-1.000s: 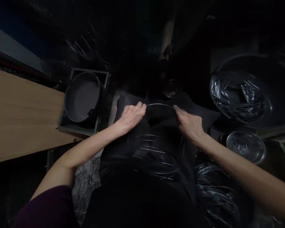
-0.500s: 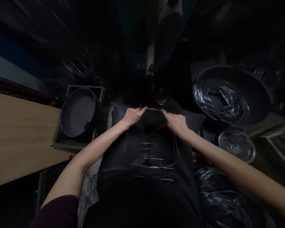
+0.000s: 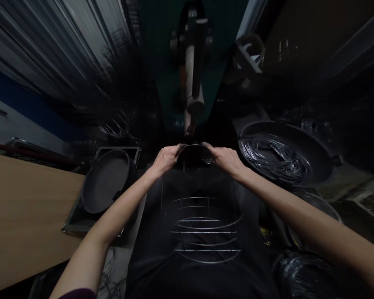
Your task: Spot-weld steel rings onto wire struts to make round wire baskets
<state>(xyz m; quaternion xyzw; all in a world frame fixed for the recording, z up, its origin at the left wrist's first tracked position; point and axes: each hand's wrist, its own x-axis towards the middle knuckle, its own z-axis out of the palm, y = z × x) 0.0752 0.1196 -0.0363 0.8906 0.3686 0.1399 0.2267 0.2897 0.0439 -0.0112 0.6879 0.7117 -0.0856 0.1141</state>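
A wire frame (image 3: pixel 205 232) of thin bright rods and curved hoops stretches from my lap out to my hands. My left hand (image 3: pixel 167 158) is closed on the left part of its far curved wire, thumb and fingers pinching it. On the same wire, a short gap to the right, my right hand (image 3: pixel 225 160) grips in a like way. Just beyond the hands stands a machine with a pale round rod (image 3: pixel 195 104) pointing down. Whether the frame touches the machine I cannot tell. Dark cloth (image 3: pixel 156 265) lies beneath the frame.
To the left, a round dark tub (image 3: pixel 104 180) sits in an open crate, beside a wood-coloured board (image 3: pixel 28 216). At right a wide black basin (image 3: pixel 322 166) holds bent wires (image 3: pixel 271 160). A clear bowl (image 3: pixel 327 207) and more shiny wires (image 3: pixel 305 270) lie below it.
The view has tilted up, showing more of the machine. Both hands, still on the wire, are now closer to the machine's rods, and more of the frame's crossbars shows over my lap.
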